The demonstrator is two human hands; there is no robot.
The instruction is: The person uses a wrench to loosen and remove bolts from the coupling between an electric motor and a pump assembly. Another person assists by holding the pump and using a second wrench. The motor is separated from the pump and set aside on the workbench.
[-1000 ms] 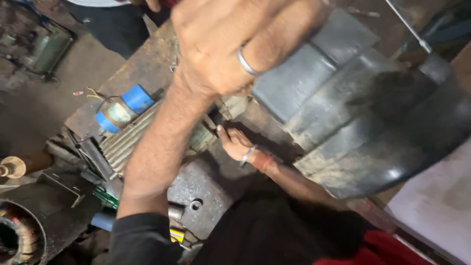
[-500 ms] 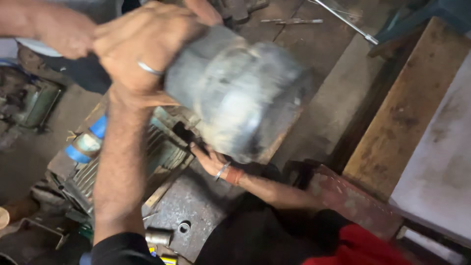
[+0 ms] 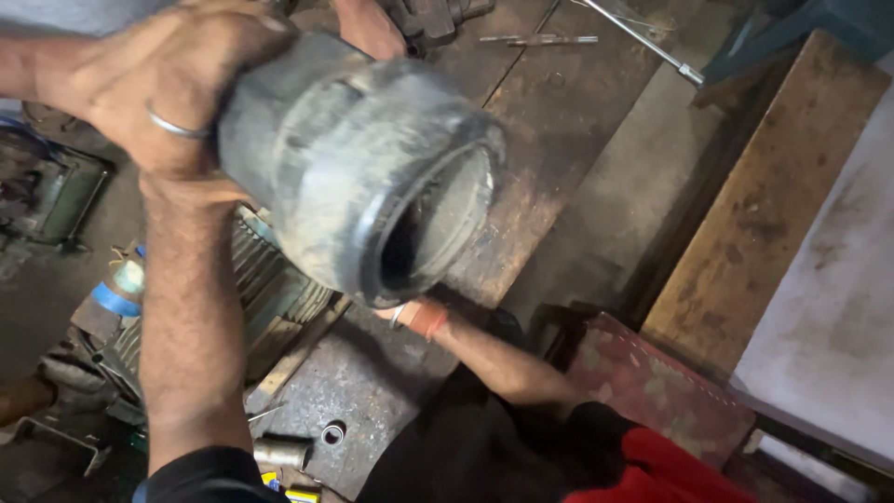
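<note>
left hand [image 3: 163,88] clamped on grey housing [image 3: 358,163], raised over worktop [image 3: 559,121] | right hand [image 3: 410,315] under housing, grip hidden, cannot tell | finned motor [image 3: 270,279] below

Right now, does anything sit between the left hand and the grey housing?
Nothing visible does. The left hand grips the grey housing directly, at the end opposite its open mouth. The housing itself hides most of the right hand beneath it.

Head view, steeply downward, close
</note>
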